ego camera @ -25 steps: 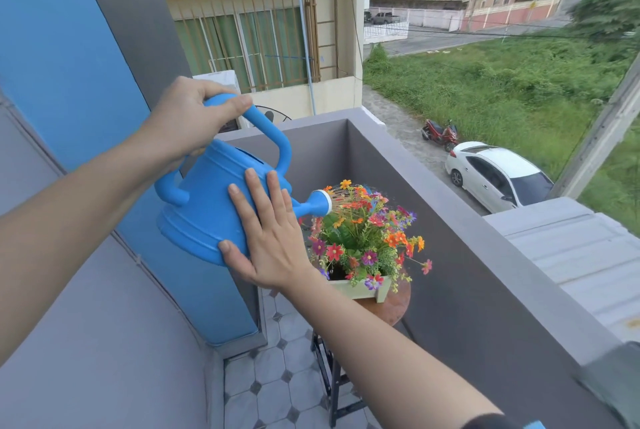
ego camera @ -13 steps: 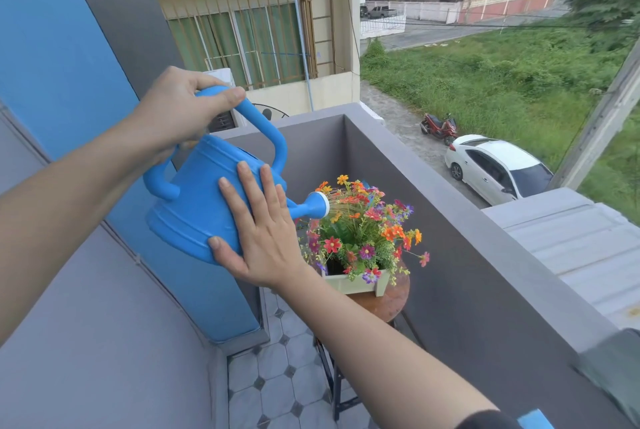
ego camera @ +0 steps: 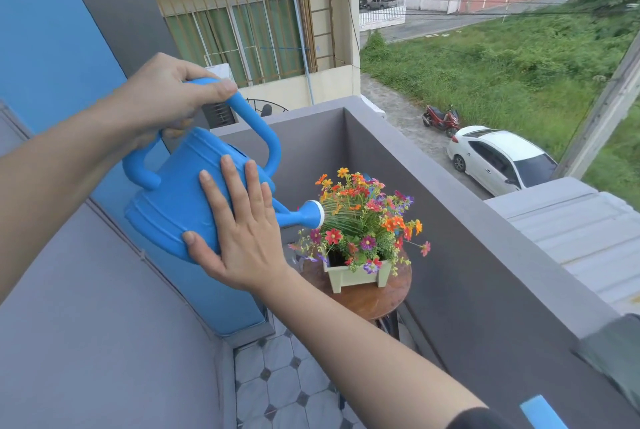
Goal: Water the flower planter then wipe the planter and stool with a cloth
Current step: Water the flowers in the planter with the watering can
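While water fans from the rose onto the blooms, these lines hold:

Step in hand: watering, the first part of the task; fine streams leave the watering can (ego camera: pixel 187 200) and fall into the flowers (ego camera: pixel 363 217).

Left grip: the left hand (ego camera: pixel 162 96) is closed around the can's top handle, thumb laid along the handle's forward curve, wrist raised so the can tips spout-down.

Right grip: the right hand (ego camera: pixel 242 231) lies flat and open against the can's side, fingers spread and pointing up, thumb hooked under the lower edge; it steadies and does not clasp.

Planter: the flower planter (ego camera: pixel 356 276), a pale trough, stands on the round wooden stool (ego camera: pixel 374 300), below and ahead of the right grip, just under the spout.

Next move, as I judge it: level the can by dropping the left wrist, set it down clear of the stool, then fetch a cloth; none can be made out with certainty.

Risk: spray overshooting the trough would wet the stool top, which means more to wipe.
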Demonstrator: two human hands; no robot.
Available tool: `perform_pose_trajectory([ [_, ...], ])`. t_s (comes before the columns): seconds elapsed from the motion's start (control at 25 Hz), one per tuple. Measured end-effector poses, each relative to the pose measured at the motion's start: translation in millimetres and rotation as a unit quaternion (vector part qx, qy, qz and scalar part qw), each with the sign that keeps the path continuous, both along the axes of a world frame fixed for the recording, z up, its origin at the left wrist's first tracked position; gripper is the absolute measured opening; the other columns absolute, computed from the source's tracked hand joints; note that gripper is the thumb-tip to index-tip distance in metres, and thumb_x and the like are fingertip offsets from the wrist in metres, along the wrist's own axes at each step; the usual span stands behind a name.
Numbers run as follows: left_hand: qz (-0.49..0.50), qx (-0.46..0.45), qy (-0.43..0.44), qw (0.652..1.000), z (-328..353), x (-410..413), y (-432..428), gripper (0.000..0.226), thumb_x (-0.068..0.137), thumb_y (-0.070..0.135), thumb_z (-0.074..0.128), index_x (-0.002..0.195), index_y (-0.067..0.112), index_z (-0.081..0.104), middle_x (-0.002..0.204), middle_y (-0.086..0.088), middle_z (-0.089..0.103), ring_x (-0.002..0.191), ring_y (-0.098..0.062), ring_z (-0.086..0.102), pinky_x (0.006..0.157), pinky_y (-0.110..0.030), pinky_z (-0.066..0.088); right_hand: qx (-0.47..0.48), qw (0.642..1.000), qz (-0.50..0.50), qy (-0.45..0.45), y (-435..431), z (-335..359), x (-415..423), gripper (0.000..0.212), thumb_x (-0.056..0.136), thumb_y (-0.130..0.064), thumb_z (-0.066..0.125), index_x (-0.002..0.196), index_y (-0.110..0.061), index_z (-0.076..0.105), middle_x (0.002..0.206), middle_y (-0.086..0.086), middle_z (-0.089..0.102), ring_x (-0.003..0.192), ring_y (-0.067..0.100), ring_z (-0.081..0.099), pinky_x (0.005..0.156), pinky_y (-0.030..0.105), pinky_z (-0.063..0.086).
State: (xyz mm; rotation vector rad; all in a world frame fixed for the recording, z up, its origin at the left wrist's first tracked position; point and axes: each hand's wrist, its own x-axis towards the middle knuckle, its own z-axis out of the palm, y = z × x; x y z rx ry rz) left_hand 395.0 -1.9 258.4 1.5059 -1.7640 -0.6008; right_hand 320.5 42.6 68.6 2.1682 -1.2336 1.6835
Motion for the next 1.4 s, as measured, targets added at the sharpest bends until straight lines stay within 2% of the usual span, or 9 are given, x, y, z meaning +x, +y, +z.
perform_pose_trajectory([
  [0.2,-0.041,0.002,0.004,0.999,3,-13,5,0.012,0.086,0.033,0.065,0.083,0.022,0.069,0.036,0.011,0.024,0.032,-0.008,0.019,0.033,-0.015,0.019,0.000,0.999,-0.036,0.004,2,0,-8,0.062,0.092,-0.056,0.015,0.142,-0.020,0.026,0.152,0.002,0.017,0.147,0.018,-0.010,0.117,0.038,0.010],
  [0.4,-0.038,-0.003,0.001,0.999,8,-18,4,0.017,0.085,0.035,0.066,0.088,0.019,0.070,0.037,0.011,0.024,0.032,-0.008,0.019,0.032,-0.015,0.019,0.007,1.000,-0.019,-0.008,2,4,-11,0.064,0.087,-0.052,0.035,0.142,-0.020,0.026,0.152,0.001,0.017,0.147,0.017,-0.010,0.117,0.042,0.013],
  [0.6,-0.052,0.044,-0.012,0.998,-2,-24,7,0.021,0.086,0.033,0.065,0.092,0.014,0.070,0.037,0.011,0.024,0.033,-0.007,0.019,0.033,-0.014,0.019,0.037,0.998,-0.041,0.002,20,-4,-10,0.064,0.092,-0.057,0.013,0.143,-0.021,0.024,0.154,0.001,0.014,0.147,0.019,-0.010,0.117,0.038,0.008],
  [0.68,-0.058,0.048,-0.010,0.997,-4,-28,9,0.020,0.086,0.034,0.065,0.093,0.016,0.070,0.038,0.011,0.024,0.033,-0.007,0.019,0.033,-0.014,0.019,0.034,0.998,-0.043,0.001,23,-6,-16,0.064,0.092,-0.058,0.011,0.143,-0.021,0.025,0.154,0.000,0.015,0.147,0.018,-0.010,0.117,0.039,0.009],
  [0.88,-0.033,-0.002,0.026,0.999,-2,-33,10,0.017,0.087,0.034,0.064,0.083,0.019,0.068,0.034,0.012,0.025,0.029,-0.006,0.020,0.032,-0.014,0.020,-0.023,1.000,-0.010,0.003,2,-3,-37,0.062,0.091,-0.055,0.023,0.141,-0.019,0.030,0.153,0.008,0.026,0.148,0.020,-0.002,0.116,0.045,0.019],
  [0.96,-0.012,-0.027,0.031,0.999,-2,-31,9,0.019,0.086,0.036,0.064,0.078,0.018,0.066,0.033,0.012,0.024,0.029,-0.007,0.020,0.032,-0.014,0.020,-0.038,0.999,0.008,0.013,-6,0,-43,0.061,0.090,-0.052,0.031,0.141,-0.018,0.032,0.151,0.013,0.035,0.147,0.022,0.006,0.116,0.044,0.020],
  [1.04,0.002,-0.037,0.030,0.999,-2,-29,8,0.019,0.086,0.036,0.065,0.077,0.019,0.066,0.034,0.012,0.024,0.030,-0.007,0.020,0.032,-0.015,0.020,-0.035,0.999,0.018,0.022,-10,0,-45,0.063,0.088,-0.052,0.036,0.141,-0.018,0.031,0.151,0.014,0.036,0.146,0.023,0.009,0.116,0.045,0.020],
  [1.24,-0.014,0.005,0.010,1.000,-7,-39,10,0.021,0.086,0.031,0.065,0.093,0.013,0.069,0.047,0.004,0.026,0.032,-0.009,0.019,0.033,-0.016,0.019,0.002,1.000,-0.002,-0.003,5,-12,-36,0.063,0.092,-0.059,0.018,0.142,-0.022,0.028,0.153,0.002,0.020,0.148,0.019,-0.003,0.114,0.049,0.021],
  [1.4,-0.038,0.012,0.015,0.999,-9,-43,11,0.018,0.087,0.030,0.065,0.092,0.015,0.071,0.036,0.011,0.022,0.032,-0.008,0.018,0.033,-0.017,0.019,-0.011,1.000,-0.017,-0.013,7,-15,-37,0.062,0.092,-0.058,0.019,0.141,-0.021,0.031,0.152,0.002,0.022,0.148,0.019,-0.003,0.114,0.050,0.021],
])
